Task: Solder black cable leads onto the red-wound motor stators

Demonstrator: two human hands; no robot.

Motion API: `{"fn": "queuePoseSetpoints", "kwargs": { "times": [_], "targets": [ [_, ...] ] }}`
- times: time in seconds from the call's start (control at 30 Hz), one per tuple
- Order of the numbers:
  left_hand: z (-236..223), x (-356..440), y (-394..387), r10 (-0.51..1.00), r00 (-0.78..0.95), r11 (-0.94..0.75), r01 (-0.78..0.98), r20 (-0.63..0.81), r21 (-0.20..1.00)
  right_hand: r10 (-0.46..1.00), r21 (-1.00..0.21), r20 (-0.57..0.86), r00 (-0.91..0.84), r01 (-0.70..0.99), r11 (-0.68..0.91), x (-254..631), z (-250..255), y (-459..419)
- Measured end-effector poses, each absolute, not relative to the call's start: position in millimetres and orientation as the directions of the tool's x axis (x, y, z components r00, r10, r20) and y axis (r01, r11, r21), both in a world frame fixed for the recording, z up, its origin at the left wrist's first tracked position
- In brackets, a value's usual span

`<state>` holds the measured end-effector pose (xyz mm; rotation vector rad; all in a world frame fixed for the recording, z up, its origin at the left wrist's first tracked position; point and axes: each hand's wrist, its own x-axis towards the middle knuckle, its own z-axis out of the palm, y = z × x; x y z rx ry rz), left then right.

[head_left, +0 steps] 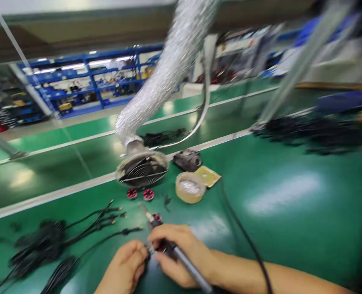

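Observation:
My right hand (177, 253) is closed round a soldering iron (168, 245), whose tip points up and left over the green bench top (291, 196). My left hand (126, 267) is curled beside it, its fingertips pinched on something small that I cannot make out. A small red and black round part (157, 217) lies just beyond the iron's tip. Two more red and black round parts (140, 194) lie further back. The whole picture is smeared by motion.
A silver flexible duct (171, 69) ends in a round fan grille (141, 168) behind the parts. A tape roll (189, 188), a yellow pad (210, 175) and a black holder (187, 159) stand to its right. Black cable bundles (43, 245) lie at the left, another black pile (309, 132) far right.

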<state>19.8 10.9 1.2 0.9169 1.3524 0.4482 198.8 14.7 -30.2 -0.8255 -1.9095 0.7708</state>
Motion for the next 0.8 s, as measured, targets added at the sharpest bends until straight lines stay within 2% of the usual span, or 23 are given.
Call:
{"fn": "queuePoseSetpoints", "kwargs": {
  "times": [0.1, 0.23, 0.33, 0.53, 0.8],
  "targets": [
    [-0.5, 17.2, 16.3, 0.742, 0.263, 0.594, 0.169, -0.617, 0.786, 0.787, -0.805, 0.456, -0.415, 0.185, 0.564, 204.6, -35.0, 15.0],
    [-0.2, 17.1, 16.2, 0.737, 0.262, 0.601, 0.169, -0.623, 0.782, 0.734, -0.701, 0.534, -0.419, 0.266, 0.662, 203.3, -37.7, 16.2],
    [-1.6, 16.6, 14.2, 0.739, 0.26, 0.594, 0.185, -0.622, 0.783, 0.739, -0.685, 0.537, -0.407, 0.301, 0.663, 198.9, -35.4, 16.4],
    [-1.4, 16.4, 15.4, 0.732, 0.276, 0.594, 0.19, -0.623, 0.782, 0.764, -0.728, 0.485, -0.426, 0.287, 0.622, 198.1, -30.8, 18.4],
    [0.5, 18.6, 20.0, 0.703, 0.299, 0.61, 0.212, -0.645, 0.764, 0.845, -0.874, 0.338, -0.415, 0.195, 0.445, 200.8, -35.9, 22.1]
  ]
}}
